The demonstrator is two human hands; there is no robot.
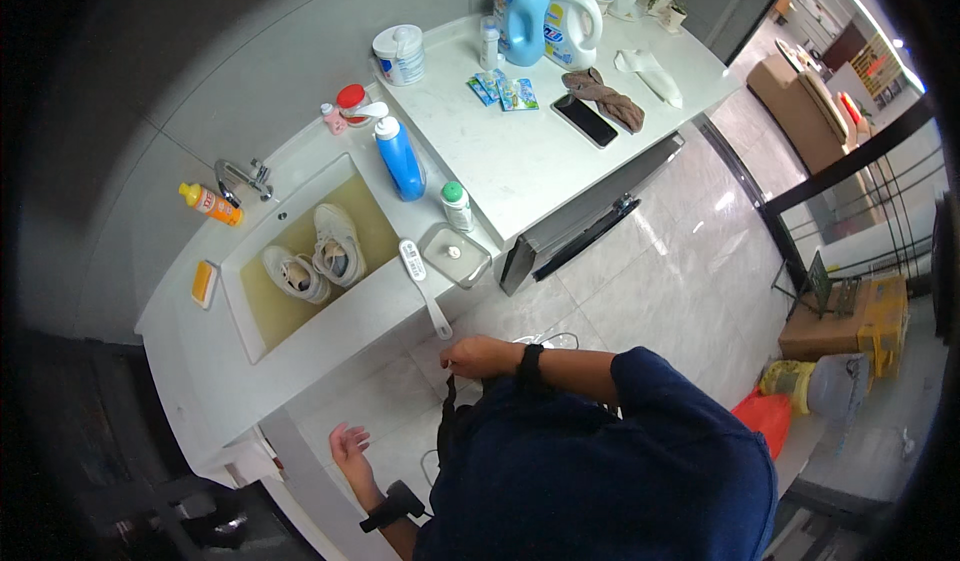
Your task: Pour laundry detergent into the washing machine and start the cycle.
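My left hand (349, 445) hangs in front of the counter, fingers apart and holding nothing, with a black band on its wrist. Higher up, my right hand (478, 357) has curled fingers that pinch the end of a black strap (450, 392) near my waist. A white-handled brush (424, 287) juts over the counter edge just beyond my right hand. In the rectangular sink (255, 336), two white sneakers (339, 244) lie in cloudy yellowish water. A lidded clear container (456, 253) and a green-capped bottle (457, 206) stand beside the brush.
A blue bottle (401, 160), faucet (241, 180), orange bottle (211, 205) and yellow-and-white sponge (203, 283) surround the sink. The raised counter (480, 163) holds detergent jugs (523, 17), packets (517, 94), a phone (585, 120) and brown cloth (604, 100). An appliance door (592, 220) projects below.
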